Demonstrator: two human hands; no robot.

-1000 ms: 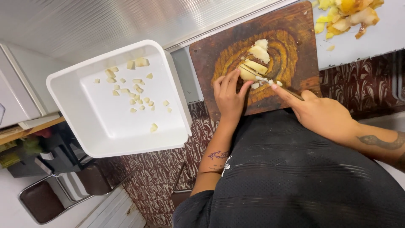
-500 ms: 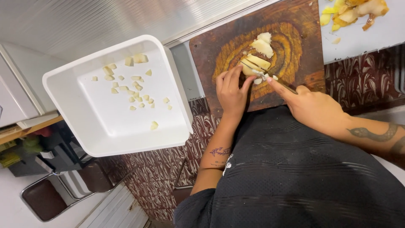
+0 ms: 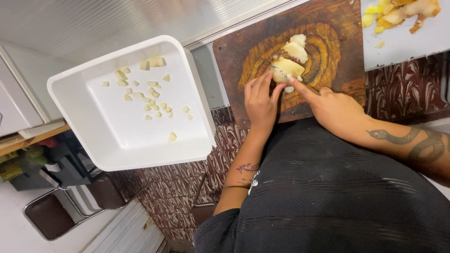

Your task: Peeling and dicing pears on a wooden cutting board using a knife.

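One potato (image 3: 287,69) lengthwise toward board's far edge

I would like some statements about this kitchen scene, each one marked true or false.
1. The left hand steadies the pale food on the wooden board. True.
2. The right hand holds a spoon. False: it holds a knife, whose blade is in the food.
3. The white tray holds small cut cubes. True.
4. The tray stands on the board. False: it stands beside the board, on the left-hand side.
5. Peels lie on a white surface at the top right corner. True.
6. The board is bare. False: several pale pieces lie on it.
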